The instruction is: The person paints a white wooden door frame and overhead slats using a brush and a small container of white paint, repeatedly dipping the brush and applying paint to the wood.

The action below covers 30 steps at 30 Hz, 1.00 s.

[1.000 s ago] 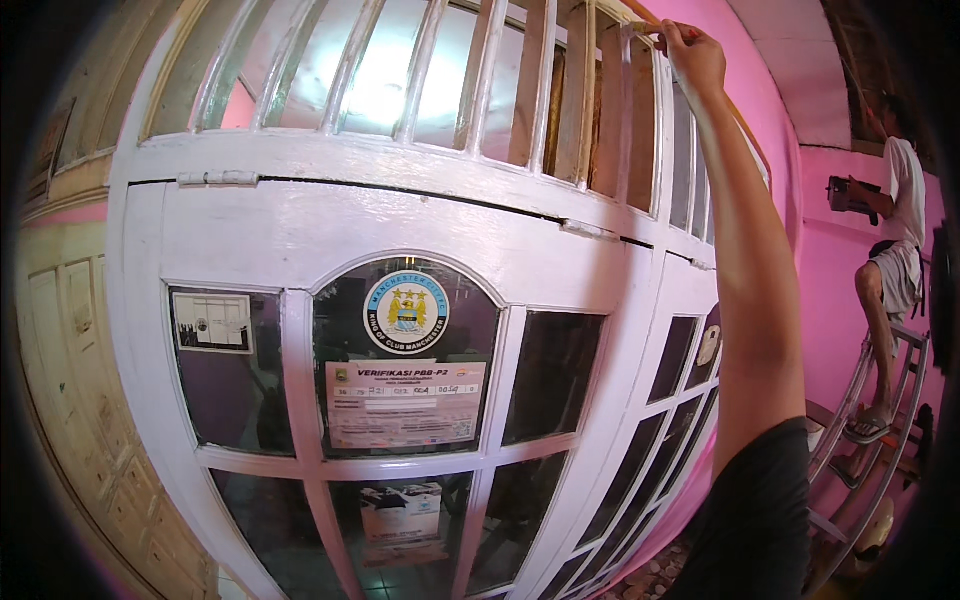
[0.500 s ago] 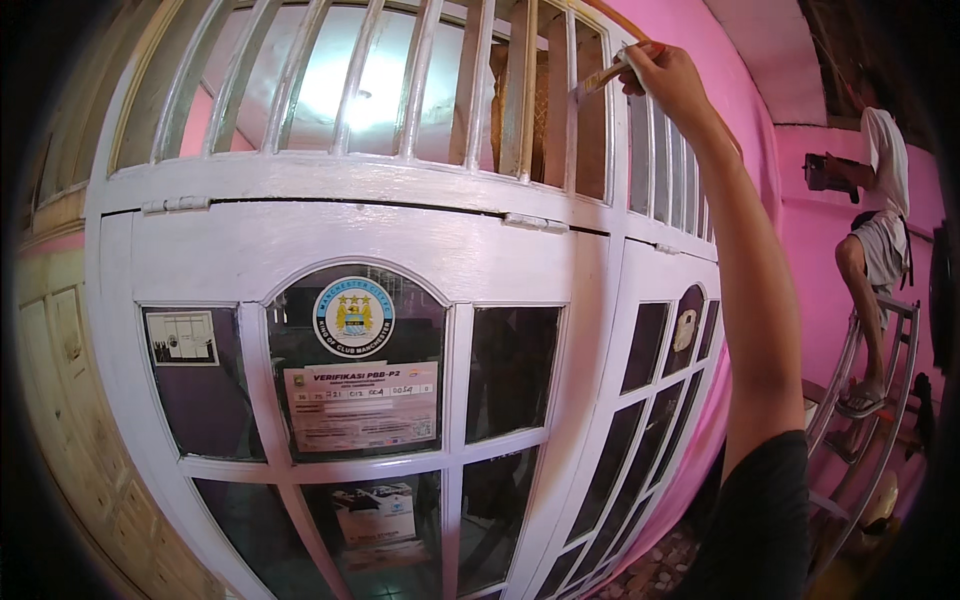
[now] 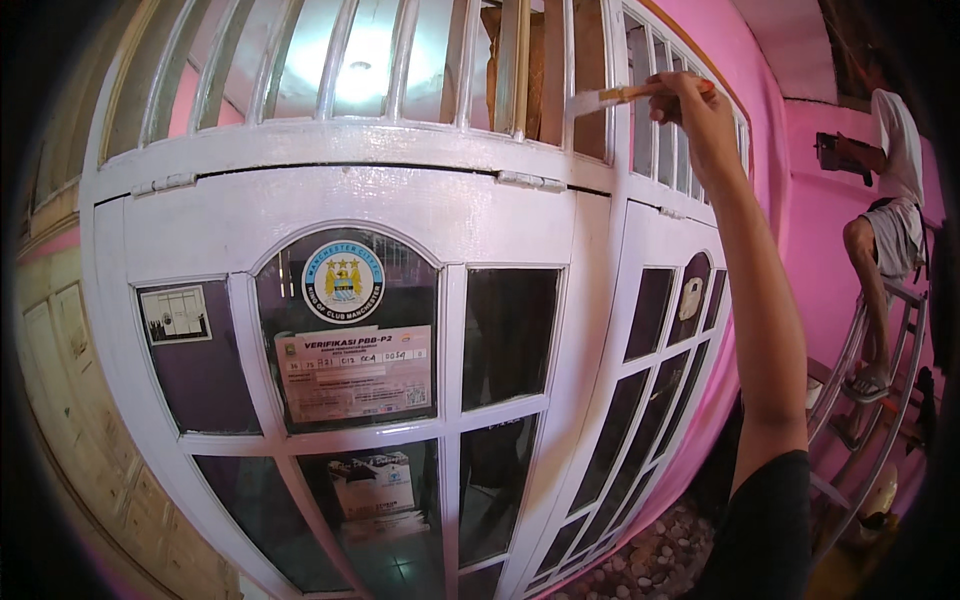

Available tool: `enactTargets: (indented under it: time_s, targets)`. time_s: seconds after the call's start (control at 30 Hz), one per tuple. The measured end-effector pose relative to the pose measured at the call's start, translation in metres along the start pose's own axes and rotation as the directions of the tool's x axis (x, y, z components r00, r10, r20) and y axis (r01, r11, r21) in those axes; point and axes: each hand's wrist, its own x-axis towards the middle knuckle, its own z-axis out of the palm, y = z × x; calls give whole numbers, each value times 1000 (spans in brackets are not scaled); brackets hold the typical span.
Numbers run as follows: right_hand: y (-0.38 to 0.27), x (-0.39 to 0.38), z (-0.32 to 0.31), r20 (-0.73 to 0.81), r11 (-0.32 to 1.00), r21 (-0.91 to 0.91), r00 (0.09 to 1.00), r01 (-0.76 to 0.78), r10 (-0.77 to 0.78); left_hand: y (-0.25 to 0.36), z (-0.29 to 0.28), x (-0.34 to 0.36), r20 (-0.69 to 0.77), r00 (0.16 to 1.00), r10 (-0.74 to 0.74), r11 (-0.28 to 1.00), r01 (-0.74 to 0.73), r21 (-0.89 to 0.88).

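My right hand (image 3: 690,105) is raised at the upper right, its fingers closed round the handle of a paintbrush (image 3: 622,94). White paint covers the bristles, which point left and touch or nearly touch a white vertical slat (image 3: 568,90) of the vent grille above the windows. Beneath the grille runs a wide white frame rail (image 3: 350,150) with a wet-looking sheen. Below it hangs a white hinged window frame (image 3: 450,350) with dark glass panes, a round sticker (image 3: 343,283) and a pinkish paper notice (image 3: 355,375). My left hand is out of view.
At the far right a person (image 3: 895,200) stands on a metal ladder (image 3: 880,400) against a pink wall (image 3: 810,240), holding a dark object. A second white window section (image 3: 620,420) angles away on the right. Pebbles (image 3: 655,545) lie below it. Unpainted wooden panels (image 3: 75,390) stand at left.
My right hand and the paintbrush have come lower along the slat, and the brush has turned from slanting to nearly level. The whole view has shifted slightly.
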Motion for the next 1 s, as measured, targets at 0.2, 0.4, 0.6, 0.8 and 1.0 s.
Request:
enactTargets:
  time_s: [0.2,0.4,0.6,0.8,1.0]
  targets:
    - [16,-21,-1,-93,996,86,996,12,-4,32,-8,2,83,991,-100,994,103,-29]
    - [6,-91,-12,-177,953,300,979,-42,99,31,-6,9,55,998,-23,995,28,-93]
    - [-42,-284,20,-27,825,489,941,-282,337,69,-7,35,74,981,181,983,-183,29]
    - [-93,-410,42,341,691,127,685,-712,643,100,-5,58,90,962,257,966,-259,11]
    - [-101,-452,51,444,545,49,507,-837,739,103,7,66,143,953,269,963,-269,-20]
